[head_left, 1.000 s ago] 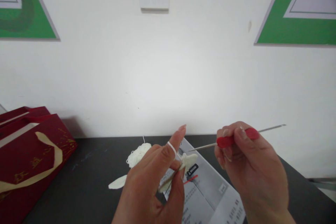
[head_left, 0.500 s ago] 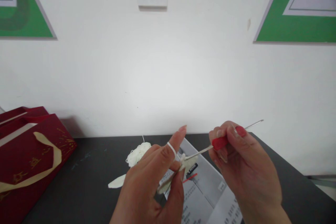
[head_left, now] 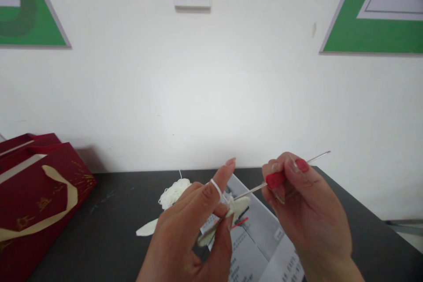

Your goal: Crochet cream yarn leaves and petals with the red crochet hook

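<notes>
My left hand (head_left: 193, 229) pinches a small cream crochet piece (head_left: 238, 206) between thumb and middle finger, with white yarn looped over the raised index finger. My right hand (head_left: 309, 211) grips a crochet hook (head_left: 284, 175) by its red handle; the thin metal shaft points left and its tip touches the crochet piece. A loose bundle of white yarn (head_left: 173, 191) lies on the dark table (head_left: 99, 238) just behind my left hand.
A printed paper sheet (head_left: 261, 242) lies on the table under both hands. A dark red gift bag (head_left: 36, 198) with a cream ribbon lies at the left. A flat cream piece (head_left: 147, 228) rests left of my left hand. A white wall stands close behind.
My right hand moved left and brought the hook's tip from clear of the crochet piece into it. My left hand stayed almost still.
</notes>
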Motion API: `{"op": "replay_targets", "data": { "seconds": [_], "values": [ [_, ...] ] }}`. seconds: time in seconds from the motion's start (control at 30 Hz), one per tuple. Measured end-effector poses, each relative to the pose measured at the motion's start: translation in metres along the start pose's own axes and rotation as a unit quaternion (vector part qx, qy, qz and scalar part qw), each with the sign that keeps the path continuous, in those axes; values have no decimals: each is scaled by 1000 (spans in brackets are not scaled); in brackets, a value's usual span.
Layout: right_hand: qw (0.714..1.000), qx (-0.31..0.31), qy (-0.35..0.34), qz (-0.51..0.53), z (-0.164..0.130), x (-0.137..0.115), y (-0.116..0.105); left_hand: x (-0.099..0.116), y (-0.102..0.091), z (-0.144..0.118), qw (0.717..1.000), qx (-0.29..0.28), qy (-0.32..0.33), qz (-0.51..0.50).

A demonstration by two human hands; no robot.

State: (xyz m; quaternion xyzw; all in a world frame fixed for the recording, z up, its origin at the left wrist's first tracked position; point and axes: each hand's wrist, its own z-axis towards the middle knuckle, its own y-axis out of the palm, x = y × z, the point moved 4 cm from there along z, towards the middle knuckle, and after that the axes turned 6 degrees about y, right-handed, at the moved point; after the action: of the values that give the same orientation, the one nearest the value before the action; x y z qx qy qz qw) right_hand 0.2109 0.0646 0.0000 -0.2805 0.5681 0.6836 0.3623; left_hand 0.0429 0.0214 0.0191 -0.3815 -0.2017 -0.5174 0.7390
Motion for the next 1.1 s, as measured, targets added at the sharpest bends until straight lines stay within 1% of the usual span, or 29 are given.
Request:
{"op": "replay_targets", "data": {
  "seconds": [0.13,0.27,0.33,0.4,0.47,0.57,0.63,0.67,0.9,1.0,1.1],
  "values": [
    [1000,-7,14,4,-1,3,0,-1,0,0,1000,4,-23,-20],
    [998,-27,56,18,-3,10,5,-5,1,-1,997,11,-54,-58],
    [995,-34,86,27,-3,16,8,-9,3,-1,992,-8,-85,-92],
    [993,-36,108,41,-4,23,12,-13,5,0,984,-45,-108,-133],
    [990,-37,122,56,-5,29,14,-17,6,1,970,-73,-128,-194],
    [989,-46,131,60,-5,33,16,-22,7,0,932,-65,-195,-300],
    [988,-57,136,51,-5,33,15,-23,8,-3,909,-60,-230,-343],
    [987,-60,141,47,-4,33,15,-23,8,-3,905,-61,-234,-350],
    [982,-64,168,51,-2,33,16,-20,8,-2,907,-82,-211,-355],
    [982,-59,168,70,-4,35,17,-20,7,-2,904,-63,-220,-361],
    [984,-54,152,74,-5,35,16,-21,7,-2,905,-42,-226,-358]
  ]
}}
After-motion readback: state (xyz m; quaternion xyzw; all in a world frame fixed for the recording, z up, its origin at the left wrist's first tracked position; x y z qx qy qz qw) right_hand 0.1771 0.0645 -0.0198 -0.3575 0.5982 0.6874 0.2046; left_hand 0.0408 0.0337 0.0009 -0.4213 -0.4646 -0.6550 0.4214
